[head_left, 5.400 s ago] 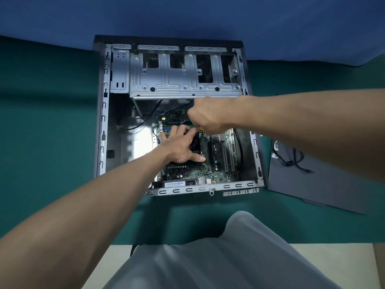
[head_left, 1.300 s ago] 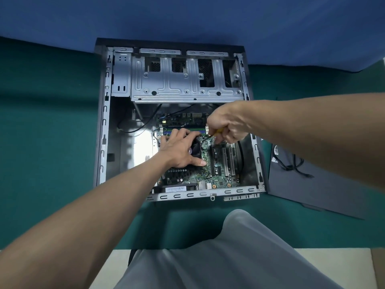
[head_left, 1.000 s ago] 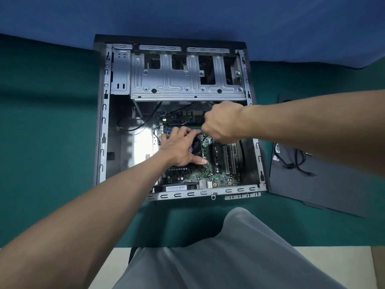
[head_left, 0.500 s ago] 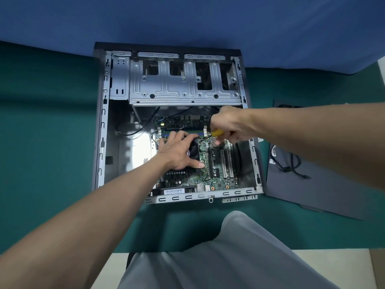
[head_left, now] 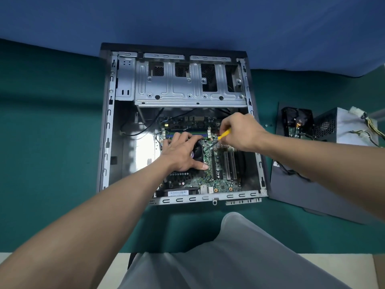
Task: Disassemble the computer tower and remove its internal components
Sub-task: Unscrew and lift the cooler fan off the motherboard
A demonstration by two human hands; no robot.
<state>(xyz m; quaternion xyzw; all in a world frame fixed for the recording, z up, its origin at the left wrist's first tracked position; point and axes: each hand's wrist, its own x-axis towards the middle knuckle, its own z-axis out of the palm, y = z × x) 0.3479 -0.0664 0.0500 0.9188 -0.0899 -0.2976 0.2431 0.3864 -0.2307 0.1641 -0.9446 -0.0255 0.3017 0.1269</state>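
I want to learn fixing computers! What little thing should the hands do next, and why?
Probably turn the screwdriver to loosen a fastener beside the cooler fan. The right hand grips its yellow handle, tip down on the motherboard at the fan's edge, while the left hand lies flat on the fan. The screw itself is too small to see.

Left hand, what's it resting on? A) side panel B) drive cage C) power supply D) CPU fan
D: the left hand lies spread over the CPU fan on the motherboard, while the right hand holds a yellow-handled screwdriver just beside it.
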